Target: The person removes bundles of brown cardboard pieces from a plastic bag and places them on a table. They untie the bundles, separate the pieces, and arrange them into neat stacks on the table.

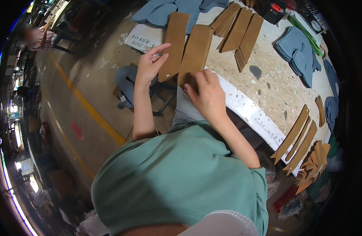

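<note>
Two stacks of flat brown leather-like pieces lie side by side at the table's near left edge. My left hand [150, 66] is beside the left brown stack [175, 41], index finger and thumb apart, with nothing visible held. On the right brown stack [196, 45], my right hand [209, 93] curls its fingers over the near end, thumb at the edge. Its fingertips are in shadow and partly hidden. A small pale mark shows on the left stack's near end.
The table [243, 92] carries fanned brown pieces [243, 33], blue-grey cut pieces [296, 53] and long brown strips [293, 135]. Scraps dot its surface. A stool [128, 84] stands left of the table. A person [39, 37] sits at the far left.
</note>
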A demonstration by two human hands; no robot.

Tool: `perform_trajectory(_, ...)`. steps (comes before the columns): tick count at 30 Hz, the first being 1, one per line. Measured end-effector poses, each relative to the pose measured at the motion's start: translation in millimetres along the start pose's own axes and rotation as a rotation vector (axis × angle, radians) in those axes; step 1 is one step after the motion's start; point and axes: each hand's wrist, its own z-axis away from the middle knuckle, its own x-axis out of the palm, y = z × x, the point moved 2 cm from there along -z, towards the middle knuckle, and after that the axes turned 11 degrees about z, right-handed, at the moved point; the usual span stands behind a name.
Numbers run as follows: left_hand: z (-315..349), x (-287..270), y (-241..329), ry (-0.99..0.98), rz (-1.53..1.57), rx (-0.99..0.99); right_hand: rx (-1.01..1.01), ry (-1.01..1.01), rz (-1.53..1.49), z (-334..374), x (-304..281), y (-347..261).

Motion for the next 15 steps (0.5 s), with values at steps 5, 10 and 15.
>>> perform_trajectory(5,1,-1,-2,0.003,0.005,-0.005,0.163,0.063,0.018,-4,4,9)
perform_trajectory(10,1,1,-1,0.016,-0.010,-0.015,0.141,0.153,0.086,1,12,2)
perform_trajectory(15,2,2,1,0.019,-0.012,-0.010,0.232,0.121,0.019,0,15,8)
